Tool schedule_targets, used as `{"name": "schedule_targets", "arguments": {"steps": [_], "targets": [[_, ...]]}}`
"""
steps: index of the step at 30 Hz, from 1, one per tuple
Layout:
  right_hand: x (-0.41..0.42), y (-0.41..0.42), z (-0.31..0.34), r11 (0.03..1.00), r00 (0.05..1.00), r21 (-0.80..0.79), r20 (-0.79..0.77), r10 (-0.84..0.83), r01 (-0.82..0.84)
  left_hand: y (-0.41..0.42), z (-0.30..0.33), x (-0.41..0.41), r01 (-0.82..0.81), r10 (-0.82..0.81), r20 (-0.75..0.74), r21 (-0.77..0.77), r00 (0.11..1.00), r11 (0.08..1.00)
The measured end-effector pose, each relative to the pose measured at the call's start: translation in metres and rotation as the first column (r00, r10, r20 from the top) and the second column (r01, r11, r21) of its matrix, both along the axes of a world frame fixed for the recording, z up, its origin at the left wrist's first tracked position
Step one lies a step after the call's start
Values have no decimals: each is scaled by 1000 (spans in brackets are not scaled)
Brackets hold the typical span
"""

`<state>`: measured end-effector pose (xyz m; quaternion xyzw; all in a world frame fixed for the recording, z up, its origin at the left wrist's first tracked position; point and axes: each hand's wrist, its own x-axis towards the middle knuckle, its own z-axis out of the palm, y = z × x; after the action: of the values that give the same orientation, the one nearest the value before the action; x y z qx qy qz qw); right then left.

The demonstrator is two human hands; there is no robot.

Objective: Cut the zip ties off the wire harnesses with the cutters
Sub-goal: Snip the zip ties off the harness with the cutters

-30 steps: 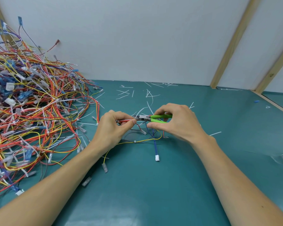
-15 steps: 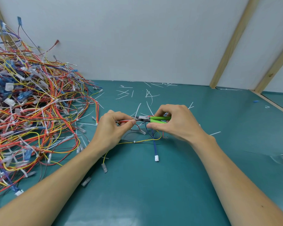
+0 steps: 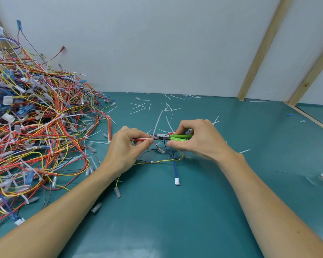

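Working position for a zip-tie cut, head view. The left hand (image 3: 127, 146) pinches a harness (image 3: 141, 140) of red wires between thumb and fingers, holding it just above the tabletop (image 3: 175, 220). The right hand (image 3: 199, 140) grips the green handles of the cutters (image 3: 172, 137), fingers curled round them. The cutters' long axis runs nearly level from right to left, the metal nose pointing at the left fingertips; the two hands lie close together, with only the nose between them. The zip tie (image 3: 157, 123) sits on the harness at the nose, its white tail standing up and away from the person. Whether the blades are already on the tie cannot be told. The coming cut appears to turn on this alignment: the nose meets the bundle end-on, so the blades must catch the tie without nicking the wires. Loose leads of the harness trail below the hands. A pile (image 3: 35, 127) of harnesses lies to the left, nearer the left hand; cut scraps (image 3: 140, 106) lie beyond.
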<state>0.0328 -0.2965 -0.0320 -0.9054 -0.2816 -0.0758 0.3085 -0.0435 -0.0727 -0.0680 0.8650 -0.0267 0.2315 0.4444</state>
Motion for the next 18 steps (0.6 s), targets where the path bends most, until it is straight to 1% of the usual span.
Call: {"name": "schedule_targets", "arguments": {"steps": [3,5,7,9,11,13,18], "targets": [[0,0,0,1000,1000,1,-9,-17,17,0,1,0,5,-5,7,-6,1000,1000],[-1,1,-2,999,999,35,-23,-31,32,0,2,0,5,-4,16,-19,1000,1000],[-2,4,-4,988,998,146,-39,-50,56,1,4,0,4,-3,19,-43,1000,999],[-3,7,-5,952,993,284,-69,-93,109,2,4,0,4,-3,12,-64,1000,998],[-2,9,-3,908,982,381,-132,-132,173,2,4,-1,6,-6,1,-80,1000,997],[-3,10,-2,869,966,443,-224,-130,220,1,4,-1,11,-11,-3,-81,1000,997],[2,11,-5,806,908,494,-401,-122,326,0,6,-2,23,-22,14,-72,1000,997]]}}
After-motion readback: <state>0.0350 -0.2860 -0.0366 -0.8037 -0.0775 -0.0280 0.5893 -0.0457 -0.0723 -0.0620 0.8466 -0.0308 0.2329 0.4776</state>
